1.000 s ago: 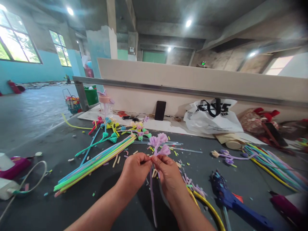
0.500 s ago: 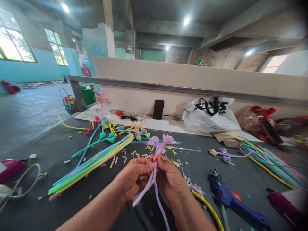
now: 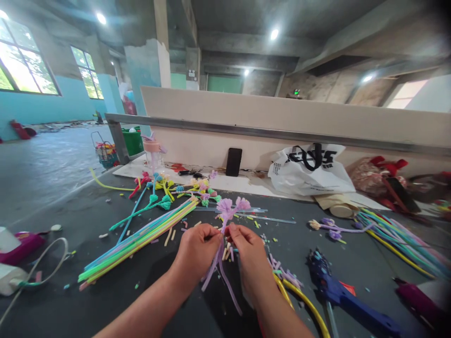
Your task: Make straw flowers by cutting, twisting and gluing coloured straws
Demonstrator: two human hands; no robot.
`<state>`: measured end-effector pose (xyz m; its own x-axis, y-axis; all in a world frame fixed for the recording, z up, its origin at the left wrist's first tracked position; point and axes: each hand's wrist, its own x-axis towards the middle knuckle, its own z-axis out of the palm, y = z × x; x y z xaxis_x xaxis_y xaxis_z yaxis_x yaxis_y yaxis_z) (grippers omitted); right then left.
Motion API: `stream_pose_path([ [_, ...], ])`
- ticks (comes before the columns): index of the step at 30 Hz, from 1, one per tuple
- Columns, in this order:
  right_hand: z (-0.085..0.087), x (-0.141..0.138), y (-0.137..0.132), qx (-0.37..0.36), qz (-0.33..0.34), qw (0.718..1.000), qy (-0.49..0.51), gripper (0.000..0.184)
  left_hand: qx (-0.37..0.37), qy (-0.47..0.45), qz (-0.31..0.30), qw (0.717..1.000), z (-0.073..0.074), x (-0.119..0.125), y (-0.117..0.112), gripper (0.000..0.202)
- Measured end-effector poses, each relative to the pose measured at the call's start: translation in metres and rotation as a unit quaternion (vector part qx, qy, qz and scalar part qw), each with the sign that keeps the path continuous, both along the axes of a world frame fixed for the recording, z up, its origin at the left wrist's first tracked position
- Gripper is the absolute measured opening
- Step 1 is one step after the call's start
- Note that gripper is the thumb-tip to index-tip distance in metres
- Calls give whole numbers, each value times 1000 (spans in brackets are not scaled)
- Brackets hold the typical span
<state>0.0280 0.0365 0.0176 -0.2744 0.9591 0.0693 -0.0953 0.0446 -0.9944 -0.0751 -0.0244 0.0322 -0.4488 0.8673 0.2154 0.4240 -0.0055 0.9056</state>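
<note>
Over the middle of the dark table is a bunch of lilac pipe-cleaner flowers (image 3: 227, 207), fluffy heads up and long stems hanging down. My left hand (image 3: 199, 253) pinches the stems just below the heads between thumb and fingers. My right hand (image 3: 248, 256) is closed at the same spot from the other side, its thumb and fingertips at the stem; the exact contact is partly hidden. Below the hands, the loose stem ends (image 3: 229, 288) spread apart. Short cut pieces of pipe cleaner (image 3: 227, 253) lie on the table behind and between the hands.
Left lies a bundle of coloured pipe cleaners (image 3: 141, 239), with finished flowers (image 3: 165, 188) behind. A blue glue gun (image 3: 343, 295) and yellow tubing (image 3: 306, 300) lie right. Farther back stand a phone (image 3: 234, 162), a white bag (image 3: 310, 169) and a pink-lidded bottle (image 3: 152, 152).
The flower bunch has shifted slightly left and tilted. My right hand has moved a little right, its fingers straighter and less tightly against my left hand. The stem ends hang higher in view.
</note>
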Motion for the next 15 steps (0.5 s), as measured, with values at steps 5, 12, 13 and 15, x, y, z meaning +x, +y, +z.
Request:
stream_pose_path([
  [5, 10, 4, -3, 114, -37, 983, -139, 16, 23, 89, -1, 996, -2, 2, -2, 22],
  [12, 14, 8, -2, 21, 54, 998, -29, 20, -46, -149, -100, 983, 8, 0, -2, 25],
  [13, 13, 8, -3, 7, 70, 998, 4, 19, -52, -191, -114, 974, 10, -1, -3, 25],
  [15, 12, 7, -4, -22, 94, 993, 65, 16, -62, -285, -148, 945, 11, 0, -5, 26],
])
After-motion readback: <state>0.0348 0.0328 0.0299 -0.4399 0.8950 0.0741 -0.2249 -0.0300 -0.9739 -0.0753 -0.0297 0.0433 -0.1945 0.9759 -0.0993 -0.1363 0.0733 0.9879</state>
